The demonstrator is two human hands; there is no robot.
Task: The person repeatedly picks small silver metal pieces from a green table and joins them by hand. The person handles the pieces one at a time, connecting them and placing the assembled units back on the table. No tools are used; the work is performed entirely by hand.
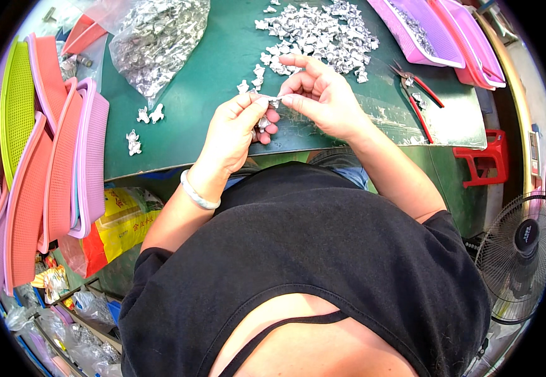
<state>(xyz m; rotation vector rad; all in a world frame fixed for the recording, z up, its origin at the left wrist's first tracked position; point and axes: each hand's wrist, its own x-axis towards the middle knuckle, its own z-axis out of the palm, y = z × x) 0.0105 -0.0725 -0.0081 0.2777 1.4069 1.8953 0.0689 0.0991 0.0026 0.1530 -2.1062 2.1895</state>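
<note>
Close to the table's front edge, my two hands meet over one small silvery metal figure piece (274,101). My left hand (238,122) is closed, pinching it between thumb and forefinger, with more silvery pieces (262,124) tucked under its curled fingers. The thumb and forefinger of my right hand (323,97) pinch the other end of the same piece, its other fingers loosely bent. Just beyond lie a few loose pieces (258,76), and past them spreads a large pile of the same pieces (323,38).
On the green table (179,125) lie red-handled pliers (414,94) at right and a clear bag of pieces (160,44) at far left. Pink and purple baskets (427,38) stand at far right; stacked baskets (56,157) crowd the left. A red stool (486,160) and a fan (518,251) are at right.
</note>
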